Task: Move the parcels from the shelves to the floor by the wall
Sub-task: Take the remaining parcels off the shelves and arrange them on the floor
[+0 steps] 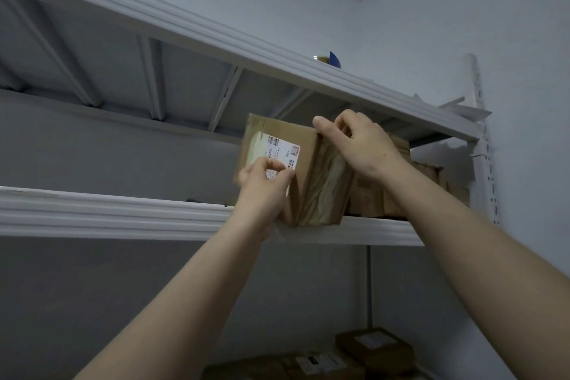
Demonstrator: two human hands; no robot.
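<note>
Two hands grip the brown cardboard parcel with white label point(303, 163), tilted at the front edge of the white metal shelf point(123, 213): left hand point(265, 182) curled on its lower labelled corner, right hand point(362, 145) clamped over its top edge. We advise sliding the left underneath before lifting clear.

Left hand point(266, 183), right hand point(362, 145) around tilted parcel point(305, 170), shelf point(123, 213) edge.

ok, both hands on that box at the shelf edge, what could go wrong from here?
1. The cardboard parcel sits tilted over the shelf lip, held by the left hand and right hand at opposite corners; that grip might slip.
2. The parcels close behind it could get dragged out too.
</note>
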